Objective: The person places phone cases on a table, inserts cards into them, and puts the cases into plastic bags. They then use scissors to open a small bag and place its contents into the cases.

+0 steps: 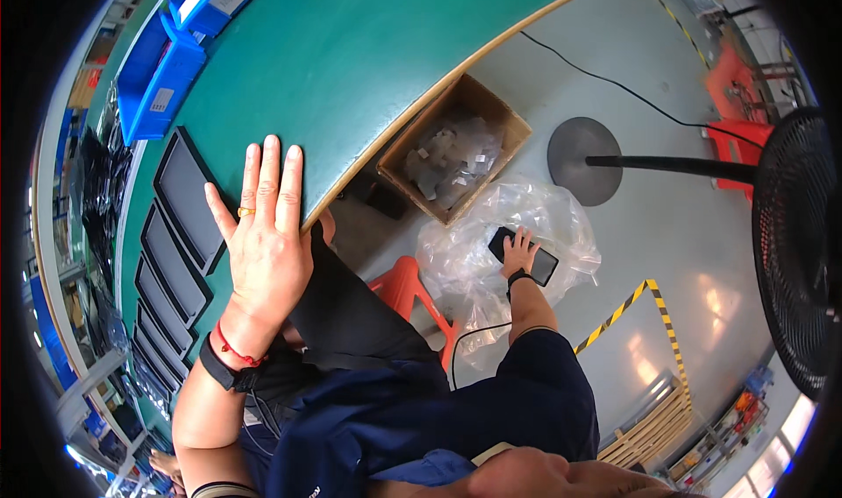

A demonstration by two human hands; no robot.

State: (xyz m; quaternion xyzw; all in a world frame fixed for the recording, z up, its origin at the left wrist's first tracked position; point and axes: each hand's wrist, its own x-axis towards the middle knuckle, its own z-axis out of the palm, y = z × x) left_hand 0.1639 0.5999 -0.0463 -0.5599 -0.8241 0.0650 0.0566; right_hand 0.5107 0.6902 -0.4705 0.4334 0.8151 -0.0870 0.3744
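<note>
Grey floor (653,231) stretches away on your right, while a green table (360,42) with a wooden edge takes up your left, blue bins (175,81) standing along its far left side. Your left hand (272,252) is spread flat at the table's rim, fingers straight, grasping nothing. Its little finger touches or overlaps the nearest of the black trays (186,195); you can't tell which from this view. Should you lean harder and that palm slide, it could shove the tray askew against its neighbours.

Low on your other side, your right hand (519,259) lies across a flat black piece (542,268), fingers reaching past its edge; whether they truly clasp it cannot be told. That piece is over a crumpled clear plastic bag (561,213). Loose film could snag a corner, and a weak hold could let the piece drop or scrape. Such a long sideways reach makes a slip likelier. A black cable (478,330) passes by the bag's lower end, so tugging the film might drag it too. Close by, a cardboard box (491,103) and a red stool (399,283) could catch the plastic or your arm.
</note>
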